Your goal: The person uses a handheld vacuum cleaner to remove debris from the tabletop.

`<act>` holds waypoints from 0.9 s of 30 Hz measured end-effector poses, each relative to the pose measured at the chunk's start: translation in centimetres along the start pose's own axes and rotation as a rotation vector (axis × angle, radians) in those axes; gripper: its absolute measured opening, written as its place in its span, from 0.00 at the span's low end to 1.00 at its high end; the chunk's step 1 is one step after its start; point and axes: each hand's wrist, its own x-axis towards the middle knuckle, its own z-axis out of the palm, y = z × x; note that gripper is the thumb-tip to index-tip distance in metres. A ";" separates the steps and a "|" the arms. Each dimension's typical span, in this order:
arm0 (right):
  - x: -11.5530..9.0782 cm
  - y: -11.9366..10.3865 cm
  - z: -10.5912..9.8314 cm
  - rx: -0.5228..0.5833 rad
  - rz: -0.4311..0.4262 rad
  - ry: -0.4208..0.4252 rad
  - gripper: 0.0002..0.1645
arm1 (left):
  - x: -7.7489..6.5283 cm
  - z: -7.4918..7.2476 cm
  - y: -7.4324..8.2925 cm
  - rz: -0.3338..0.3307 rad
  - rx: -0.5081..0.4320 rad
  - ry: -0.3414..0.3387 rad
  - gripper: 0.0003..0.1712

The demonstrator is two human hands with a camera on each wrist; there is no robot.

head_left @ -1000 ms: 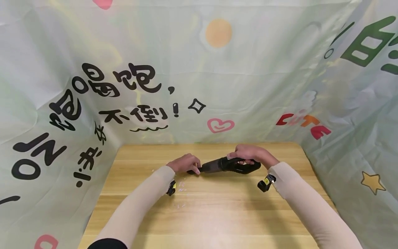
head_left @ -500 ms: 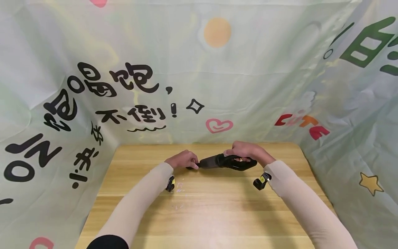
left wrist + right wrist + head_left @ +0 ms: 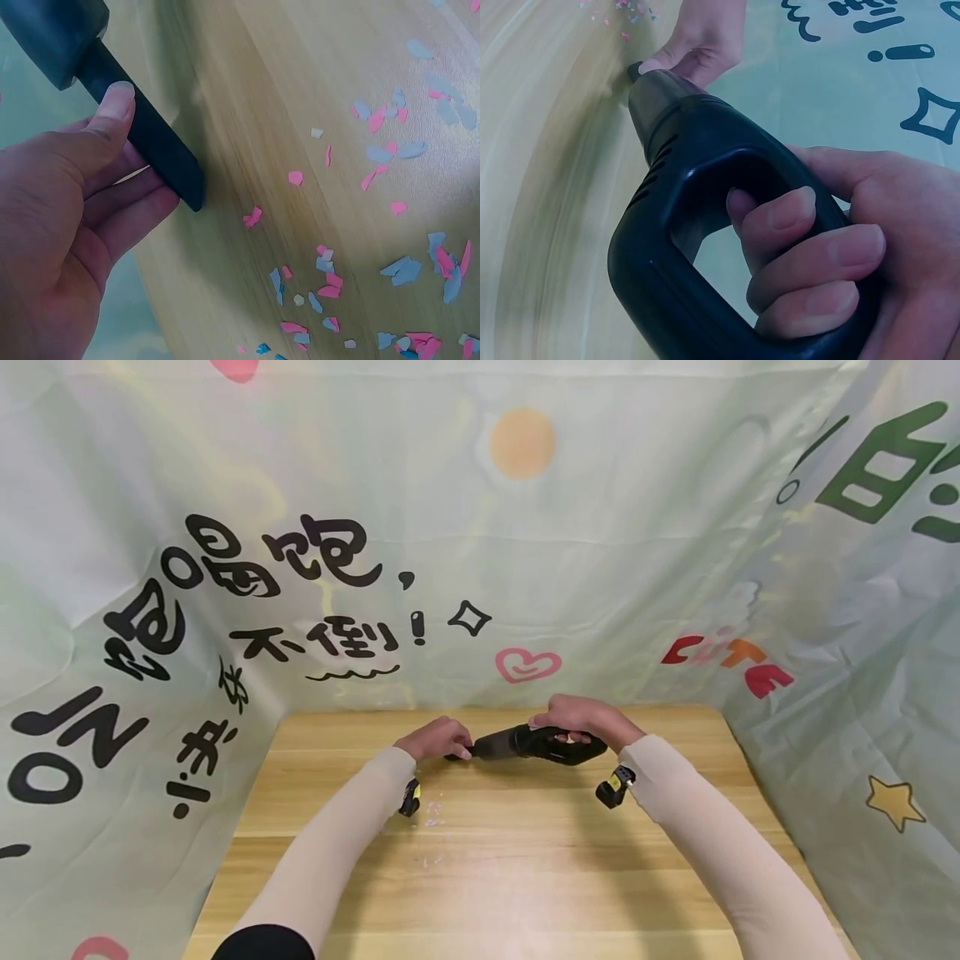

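Observation:
A black handheld vacuum cleaner [image 3: 521, 742] is held over the far part of the table, its nozzle pointing left. My right hand [image 3: 915, 225] grips its loop handle, several fingers curled through the opening. At the other end, my left hand [image 3: 67, 195] pinches the flat crevice nozzle [image 3: 150, 135] between thumb and fingers; the slanted tip sticks out past the fingertips. Pink and blue paper scraps [image 3: 330, 289] lie scattered on the wood beside the nozzle in the left wrist view. From the head, those scraps show only as faint specks.
The wooden table [image 3: 495, 877] has rounded far corners. Printed cloth walls [image 3: 600, 568] with lettering and drawings stand close behind it and along both sides. A small black device with yellow [image 3: 617, 787] is worn on the right wrist, and a similar one [image 3: 410, 797] on the left.
The vacuum cleaner and both hands have shifted a little left and slightly toward the table's far edge. Both hands keep their hold on it, and the head view has tilted slightly.

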 end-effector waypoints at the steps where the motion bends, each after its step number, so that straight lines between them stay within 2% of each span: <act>1: 0.1 -0.2 0.0 -0.006 0.002 0.000 0.33 | 0.0 -0.1 -0.1 -0.001 -0.002 0.004 0.11; 9: 0.9 -1.1 -0.3 -0.026 0.013 -0.015 0.34 | -0.5 -0.7 -0.8 0.035 0.003 0.016 0.14; 12: 1.1 -1.2 -0.4 -0.028 0.013 -0.021 0.34 | -0.5 -0.7 -1.0 0.017 -0.009 0.010 0.13; 16: 1.3 -1.5 -0.3 -0.024 0.012 -0.037 0.33 | -0.7 -0.8 -1.3 -0.039 -0.016 -0.008 0.12; 23: 1.4 -2.2 -0.2 -0.025 0.020 -0.061 0.32 | -1.8 -0.8 -1.0 -0.054 -0.011 -0.014 0.12; 27: 1.4 -2.5 -0.1 -0.035 0.016 -0.073 0.32 | -2.4 -0.7 -1.0 -0.066 -0.042 -0.020 0.12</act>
